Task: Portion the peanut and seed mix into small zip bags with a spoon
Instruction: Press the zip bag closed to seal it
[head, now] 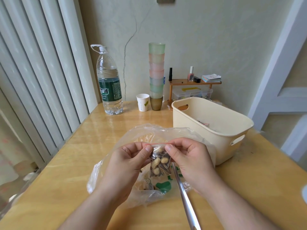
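The left hand (131,156) is raised over the table, fingers curled inward, thumb and forefinger pinching the top left corner of a small zip bag (160,161) at its red seal line; the right hand (187,156) mirrors it, thumb pressed against the bag's top right corner with the fingers folded behind; both forearms come in from the lower edge and converge toward the middle. The bag hangs upright between the two hands, well filled with peanuts in their shells and dark striped seeds; whether its seal is fully pressed closed cannot be told. A metal spoon handle (184,195) runs from under the right hand down to the lower edge; whether that hand also grips it is unclear, and the bowl of the spoon is hidden.

Directly beneath the hands lies a large clear plastic bag (116,171) with green print, crumpled open on the wooden table (66,163) and holding more of the mix; just to the right stands a cream plastic basket (216,130) with cut-out handles, its contents mostly hidden. Farther back, near the wall, stand a large water bottle (109,83), a white paper cup (142,102), a tall stack of pastel cups (156,75) and a small wooden shelf (194,83) carrying little bottles and papers.
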The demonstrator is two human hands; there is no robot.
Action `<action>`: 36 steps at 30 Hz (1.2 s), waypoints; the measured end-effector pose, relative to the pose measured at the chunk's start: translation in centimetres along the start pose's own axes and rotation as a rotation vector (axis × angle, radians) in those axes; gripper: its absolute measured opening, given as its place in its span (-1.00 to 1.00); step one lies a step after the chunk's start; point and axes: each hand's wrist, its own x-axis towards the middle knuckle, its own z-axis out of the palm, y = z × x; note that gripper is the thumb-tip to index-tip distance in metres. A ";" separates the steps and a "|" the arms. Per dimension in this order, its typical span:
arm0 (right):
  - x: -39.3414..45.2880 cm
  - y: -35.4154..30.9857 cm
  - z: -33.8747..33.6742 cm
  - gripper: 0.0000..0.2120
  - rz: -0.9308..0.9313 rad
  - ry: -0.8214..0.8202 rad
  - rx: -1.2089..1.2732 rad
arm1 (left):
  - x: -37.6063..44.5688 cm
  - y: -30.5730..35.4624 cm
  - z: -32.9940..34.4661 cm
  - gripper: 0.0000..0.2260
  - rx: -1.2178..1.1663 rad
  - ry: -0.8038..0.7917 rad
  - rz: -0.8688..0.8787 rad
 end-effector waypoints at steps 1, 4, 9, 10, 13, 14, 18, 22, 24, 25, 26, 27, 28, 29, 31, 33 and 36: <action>0.0 0.0 0.0 -0.89 -0.002 0.004 -0.006 | 0.0 0.0 0.0 -0.78 0.006 -0.005 0.006; 0.2 0.2 -0.1 -0.96 -0.004 0.009 -0.036 | -0.1 0.1 -0.1 -0.77 0.067 -0.016 0.028; 0.1 0.0 -0.1 -0.95 0.039 -0.034 0.018 | -0.1 -0.1 0.0 -0.82 0.062 -0.008 0.073; 0.1 0.0 -0.1 -0.93 0.042 -0.047 0.023 | -0.2 -0.1 0.1 -0.84 0.057 -0.009 0.082; 0.0 0.0 -0.1 -0.84 0.036 -0.067 -0.001 | -0.3 -0.1 0.2 -0.84 0.061 -0.020 0.089; 0.1 0.0 -0.1 -0.83 0.034 -0.060 -0.007 | -0.2 0.0 0.1 -0.84 0.067 -0.025 0.092; 0.1 0.0 0.0 -0.88 0.029 -0.033 -0.008 | 0.0 0.1 -0.3 -0.81 0.123 -0.021 0.106; 0.2 0.1 -0.1 -0.85 0.002 -0.024 -0.075 | 0.0 -0.1 -0.3 -0.86 0.181 -0.004 0.153; 0.2 0.2 -0.1 -0.82 -0.021 -0.032 -0.120 | -0.1 -0.2 -0.3 -0.85 0.198 -0.014 0.169; 0.1 0.2 -0.1 -0.81 -0.026 -0.040 -0.128 | -0.1 -0.3 -0.2 -0.85 0.197 -0.019 0.172; 0.1 0.2 -0.1 -0.80 -0.024 -0.049 -0.123 | -0.1 -0.3 -0.2 -0.84 0.193 -0.024 0.169; 0.1 0.2 -0.1 -0.81 -0.016 -0.057 -0.108 | -0.1 -0.3 -0.1 -0.84 0.187 -0.028 0.165; 0.1 0.1 -0.2 -0.83 -0.004 -0.062 -0.089 | -0.1 -0.4 -0.1 -0.84 0.184 -0.034 0.160; 0.1 0.0 -0.2 -0.86 0.009 -0.069 -0.070 | -0.1 -0.4 0.0 -0.83 0.180 -0.037 0.157; 0.0 0.0 -0.3 -0.89 0.012 -0.091 -0.071 | -0.1 -0.5 0.1 -0.83 0.168 -0.035 0.151; -0.1 0.0 -0.2 -0.84 -0.005 -0.111 -0.101 | -0.1 -0.6 0.2 -0.83 0.169 -0.034 0.143; 0.0 0.0 -0.2 -0.81 -0.023 -0.104 -0.112 | -0.3 -0.5 0.2 -0.85 0.166 -0.050 0.143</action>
